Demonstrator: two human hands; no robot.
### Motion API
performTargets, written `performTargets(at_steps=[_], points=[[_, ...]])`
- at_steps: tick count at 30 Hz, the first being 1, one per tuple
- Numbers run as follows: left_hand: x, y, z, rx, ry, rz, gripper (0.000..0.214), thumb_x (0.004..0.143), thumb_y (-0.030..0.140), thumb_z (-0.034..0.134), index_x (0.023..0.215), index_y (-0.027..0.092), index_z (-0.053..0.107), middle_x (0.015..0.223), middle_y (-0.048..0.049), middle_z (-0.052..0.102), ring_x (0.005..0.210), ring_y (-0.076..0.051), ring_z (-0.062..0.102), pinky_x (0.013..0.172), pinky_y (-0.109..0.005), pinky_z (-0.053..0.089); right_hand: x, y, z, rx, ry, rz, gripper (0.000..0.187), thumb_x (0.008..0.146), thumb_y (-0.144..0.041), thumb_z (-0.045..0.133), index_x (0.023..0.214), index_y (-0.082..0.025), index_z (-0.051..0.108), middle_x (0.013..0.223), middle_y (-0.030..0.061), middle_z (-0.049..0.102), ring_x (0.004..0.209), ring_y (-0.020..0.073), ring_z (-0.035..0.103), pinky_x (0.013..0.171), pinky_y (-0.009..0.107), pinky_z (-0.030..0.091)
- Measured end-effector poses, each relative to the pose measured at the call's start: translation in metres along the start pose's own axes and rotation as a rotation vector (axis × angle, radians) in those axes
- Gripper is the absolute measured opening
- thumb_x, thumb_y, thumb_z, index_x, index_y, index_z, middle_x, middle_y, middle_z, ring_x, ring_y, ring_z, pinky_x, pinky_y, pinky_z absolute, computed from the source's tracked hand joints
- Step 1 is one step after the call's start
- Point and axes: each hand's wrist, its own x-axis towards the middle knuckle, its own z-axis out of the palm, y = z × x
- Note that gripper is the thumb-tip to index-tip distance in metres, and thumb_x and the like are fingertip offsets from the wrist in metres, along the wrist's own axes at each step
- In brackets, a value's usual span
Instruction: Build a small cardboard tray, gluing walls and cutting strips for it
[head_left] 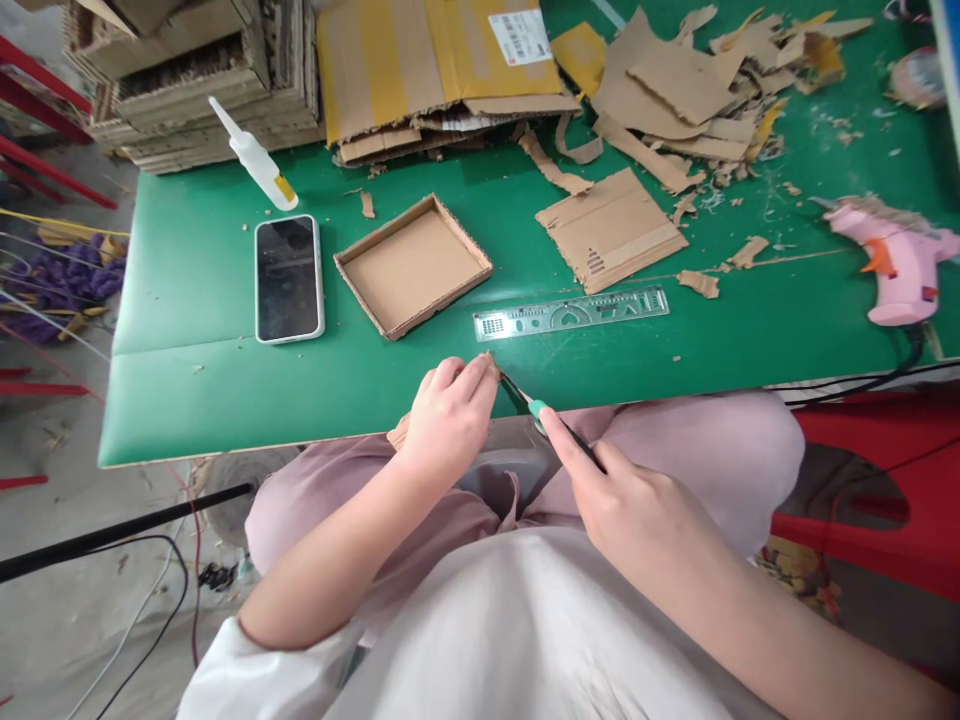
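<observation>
My left hand (454, 415) is closed on a strip of cardboard (399, 432) at the table's near edge. Most of the strip is hidden under the fingers; a bit of it sticks out beyond the fingertips. In my right hand (619, 490) is a craft knife (537, 408) with a green and black handle, the index finger stretched along it. Its thin blade points at the strip's end beside my left fingertips. Just beyond my hands lie a clear plastic ruler (571, 313), a shallow cardboard tray (412, 265) and a flat cardboard piece (611, 230).
A phone (288, 280) and a white nozzle bottle (256, 160) lie to the left. Stacked cardboard (217, 95) and a folded yellow-taped carton (435, 60) stand behind. Torn scraps (675, 85) cover the back right. A pink glue gun (896, 258) rests at the right edge.
</observation>
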Motion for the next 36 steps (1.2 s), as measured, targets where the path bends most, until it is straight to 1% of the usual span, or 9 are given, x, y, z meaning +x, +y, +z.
performTargets(at_steps=[4, 8, 13, 16, 20, 22, 25, 31, 36], points=[[0.001, 0.0, -0.001, 0.015, 0.007, -0.002, 0.021, 0.093, 0.017, 0.045, 0.101, 0.009, 0.062, 0.109, -0.0093, 0.069, 0.089, -0.019, 0.059, 0.076, -0.032, 0.049, -0.003, 0.003, 0.001, 0.006, 0.022, -0.023, 0.053, 0.081, -0.003, 0.037, 0.128, -0.013, 0.057, 0.057, -0.0009, 0.05, 0.034, 0.0095, 0.046, 0.033, 0.022, 0.034], [-0.001, -0.001, 0.0, -0.001, -0.017, -0.009, 0.024, 0.095, 0.018, 0.041, 0.102, 0.011, 0.062, 0.111, -0.0098, 0.069, 0.093, -0.019, 0.06, 0.078, -0.033, 0.05, -0.009, 0.011, 0.006, 0.081, 0.008, 0.01, 0.05, 0.087, -0.008, 0.035, 0.134, -0.016, 0.05, 0.059, -0.002, 0.052, 0.035, 0.0118, 0.047, 0.035, 0.026, 0.035], [-0.003, -0.003, -0.001, -0.004, -0.05, 0.017, 0.025, 0.095, 0.018, 0.04, 0.107, 0.011, 0.061, 0.113, -0.0109, 0.068, 0.095, -0.019, 0.06, 0.08, -0.034, 0.05, -0.009, 0.021, 0.002, 0.37, -0.013, 0.06, 0.047, 0.095, -0.018, 0.037, 0.142, -0.017, 0.035, 0.082, 0.0015, 0.067, 0.055, 0.0125, 0.062, 0.046, 0.024, 0.044], [-0.001, -0.001, -0.003, 0.025, -0.031, 0.018, 0.022, 0.093, 0.015, 0.044, 0.105, 0.011, 0.062, 0.109, -0.0099, 0.069, 0.09, -0.019, 0.06, 0.077, -0.033, 0.05, 0.0, 0.021, -0.001, 0.347, -0.008, 0.075, 0.048, 0.094, -0.018, 0.038, 0.143, -0.02, 0.035, 0.092, 0.0033, 0.069, 0.058, 0.0127, 0.063, 0.046, 0.025, 0.044], [0.001, 0.002, -0.006, 0.092, 0.048, 0.007, 0.018, 0.09, 0.016, 0.049, 0.099, 0.011, 0.064, 0.105, -0.0071, 0.07, 0.083, -0.019, 0.058, 0.071, -0.031, 0.049, 0.016, 0.018, -0.001, 0.269, -0.011, 0.015, 0.047, 0.091, -0.015, 0.039, 0.137, -0.016, 0.045, 0.081, 0.0026, 0.067, 0.051, 0.0132, 0.06, 0.041, 0.025, 0.04], [0.001, 0.003, -0.007, 0.092, 0.062, -0.001, 0.018, 0.091, 0.017, 0.049, 0.098, 0.011, 0.064, 0.105, -0.007, 0.07, 0.082, -0.019, 0.058, 0.069, -0.03, 0.049, 0.023, 0.016, -0.001, 0.238, -0.02, -0.016, 0.047, 0.089, -0.014, 0.041, 0.134, -0.013, 0.049, 0.072, 0.0014, 0.065, 0.046, 0.0126, 0.057, 0.039, 0.025, 0.038], [0.001, 0.004, -0.007, 0.078, 0.072, -0.004, 0.017, 0.091, 0.016, 0.049, 0.098, 0.011, 0.064, 0.104, -0.0074, 0.07, 0.081, -0.019, 0.057, 0.069, -0.03, 0.048, 0.029, 0.014, -0.002, 0.161, -0.027, -0.021, 0.047, 0.086, -0.013, 0.044, 0.133, -0.014, 0.053, 0.063, -0.0009, 0.059, 0.041, 0.0124, 0.053, 0.037, 0.025, 0.036], [0.002, 0.003, -0.007, 0.084, 0.084, -0.009, 0.015, 0.09, 0.016, 0.051, 0.095, 0.011, 0.064, 0.105, -0.0061, 0.07, 0.082, -0.019, 0.056, 0.069, -0.029, 0.047, 0.034, 0.013, -0.007, 0.117, -0.007, -0.048, 0.047, 0.083, -0.009, 0.043, 0.128, -0.011, 0.057, 0.057, -0.0005, 0.056, 0.04, 0.0113, 0.052, 0.036, 0.023, 0.031], [0.001, 0.003, -0.007, 0.063, 0.059, -0.017, 0.016, 0.09, 0.016, 0.049, 0.098, 0.011, 0.063, 0.106, -0.0075, 0.07, 0.084, -0.019, 0.056, 0.071, -0.03, 0.047, 0.035, 0.017, -0.008, 0.171, -0.077, -0.059, 0.048, 0.085, -0.012, 0.042, 0.132, -0.011, 0.052, 0.058, 0.0002, 0.06, 0.043, 0.0116, 0.054, 0.038, 0.023, 0.032]])
